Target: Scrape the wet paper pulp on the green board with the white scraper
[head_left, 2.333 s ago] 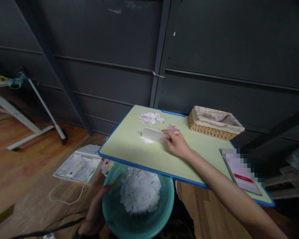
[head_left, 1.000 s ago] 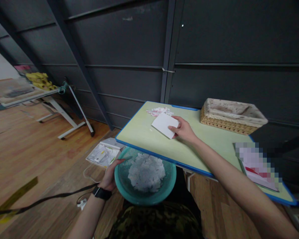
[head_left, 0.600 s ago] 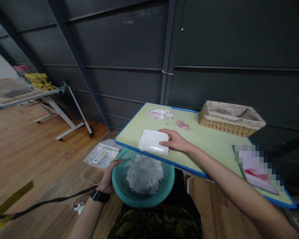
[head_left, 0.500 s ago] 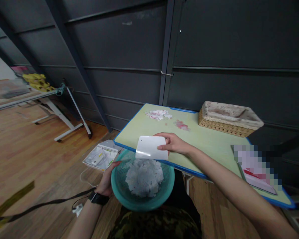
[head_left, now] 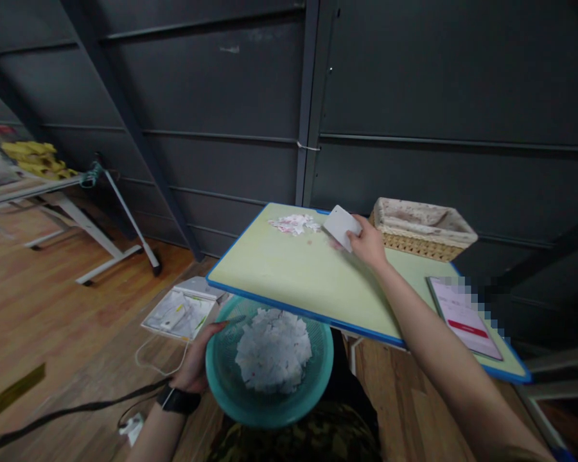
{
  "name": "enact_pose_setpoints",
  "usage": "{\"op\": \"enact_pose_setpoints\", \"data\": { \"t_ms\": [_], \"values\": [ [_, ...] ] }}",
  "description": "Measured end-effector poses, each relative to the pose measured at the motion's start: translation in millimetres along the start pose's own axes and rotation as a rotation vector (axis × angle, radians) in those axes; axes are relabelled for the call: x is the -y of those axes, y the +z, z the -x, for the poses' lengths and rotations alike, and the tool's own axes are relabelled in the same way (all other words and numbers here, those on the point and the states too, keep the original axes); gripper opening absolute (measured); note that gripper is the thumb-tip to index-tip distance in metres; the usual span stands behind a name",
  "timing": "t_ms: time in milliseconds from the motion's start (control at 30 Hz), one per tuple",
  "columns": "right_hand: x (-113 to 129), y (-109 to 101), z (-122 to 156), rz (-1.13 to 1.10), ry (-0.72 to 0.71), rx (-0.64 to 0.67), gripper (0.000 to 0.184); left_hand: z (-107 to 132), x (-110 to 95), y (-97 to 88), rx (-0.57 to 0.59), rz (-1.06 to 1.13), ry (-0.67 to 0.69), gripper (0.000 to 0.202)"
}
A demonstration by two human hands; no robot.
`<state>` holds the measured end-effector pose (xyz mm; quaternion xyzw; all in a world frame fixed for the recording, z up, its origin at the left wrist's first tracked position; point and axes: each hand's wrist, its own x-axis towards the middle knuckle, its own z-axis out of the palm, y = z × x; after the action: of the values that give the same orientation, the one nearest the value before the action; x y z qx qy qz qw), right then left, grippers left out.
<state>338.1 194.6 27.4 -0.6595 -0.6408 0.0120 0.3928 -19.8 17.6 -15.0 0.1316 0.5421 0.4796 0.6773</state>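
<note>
Card was pinched in the grip of the right hand, thumb on its face, tilted over the far part of the worktop; held by one end, it left its other end free. Scraps lay in a loose pile just left of it. The left hand had its grip on the left rim of the basin, likely to steady it by the worktop's near edge, where its heap of paper was within easy reach. Basket and phone sat towards the right, perhaps out of the way.
</note>
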Motion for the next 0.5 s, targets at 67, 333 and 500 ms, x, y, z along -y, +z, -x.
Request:
{"op": "enact_pose_setpoints", "data": {
  "t_ms": [67, 333, 500],
  "values": [
    [1.0, -4.3, -1.1, 0.104, -0.037, 0.002, 0.052, -0.1, 0.8, 0.1, 0.004, -0.018, 0.000, 0.008],
    [8.7, -0.5, -4.2, 0.340, -0.175, 0.092, 0.051, -3.6, 2.6, -3.3, 0.035, -0.015, -0.025, 0.005],
    [11.5, 9.2, -4.3, 0.454, -0.239, 0.189, 0.056, -2.6, 3.3, -4.5, 0.059, -0.020, -0.023, 0.006]
  ]
}}
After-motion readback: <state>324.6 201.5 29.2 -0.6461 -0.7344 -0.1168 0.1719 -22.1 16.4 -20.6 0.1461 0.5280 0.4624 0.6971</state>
